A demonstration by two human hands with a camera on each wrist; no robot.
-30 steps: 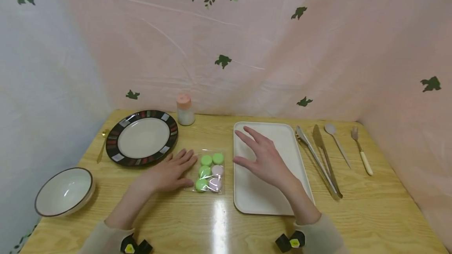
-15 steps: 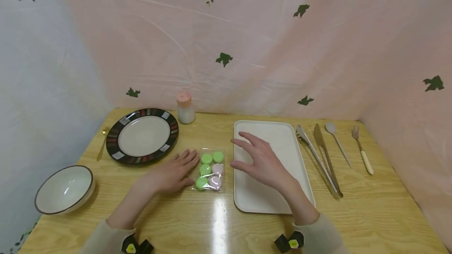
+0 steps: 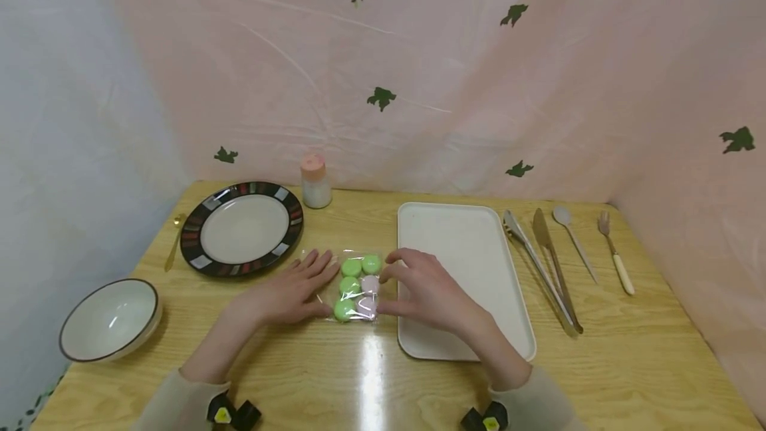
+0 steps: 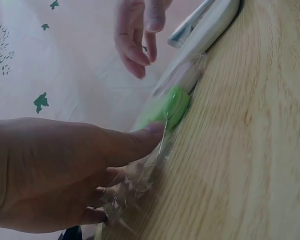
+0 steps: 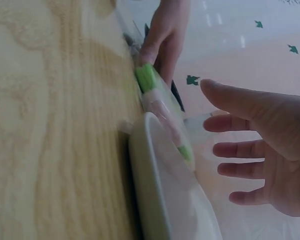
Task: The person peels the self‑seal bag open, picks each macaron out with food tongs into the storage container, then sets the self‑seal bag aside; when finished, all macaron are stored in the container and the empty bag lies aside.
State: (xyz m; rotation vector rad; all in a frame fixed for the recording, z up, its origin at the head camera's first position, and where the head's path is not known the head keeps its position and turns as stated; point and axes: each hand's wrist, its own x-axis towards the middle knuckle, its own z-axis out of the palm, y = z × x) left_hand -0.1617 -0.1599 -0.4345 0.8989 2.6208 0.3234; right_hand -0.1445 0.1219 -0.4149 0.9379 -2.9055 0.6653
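Note:
A clear plastic packet of green and lilac macarons (image 3: 350, 286) lies flat on the wooden table. My left hand (image 3: 290, 291) rests over its left edge with straight fingers. In the left wrist view, the thumb of that hand (image 4: 65, 165) touches the film beside a green macaron (image 4: 179, 107). My right hand (image 3: 427, 291) hovers above the left part of a white rectangular tray (image 3: 463, 238), its loosely bent fingertips right at the packet's right edge. The right wrist view shows this hand (image 5: 275, 145) with fingers spread and nothing in the palm.
A dark-rimmed plate (image 3: 242, 228) and a small gold spoon (image 3: 173, 248) are at the back left, a bowl (image 3: 110, 321) in front. A pink-capped shaker (image 3: 315, 181) stands behind. Tongs (image 3: 541, 275), a knife (image 3: 553, 258), a spoon (image 3: 574, 238) and a fork (image 3: 616, 255) lie right.
My right hand has moved left and down from over the tray to the packet's right edge, its fingers drawing closer together. The left hand stays on the packet's left edge.

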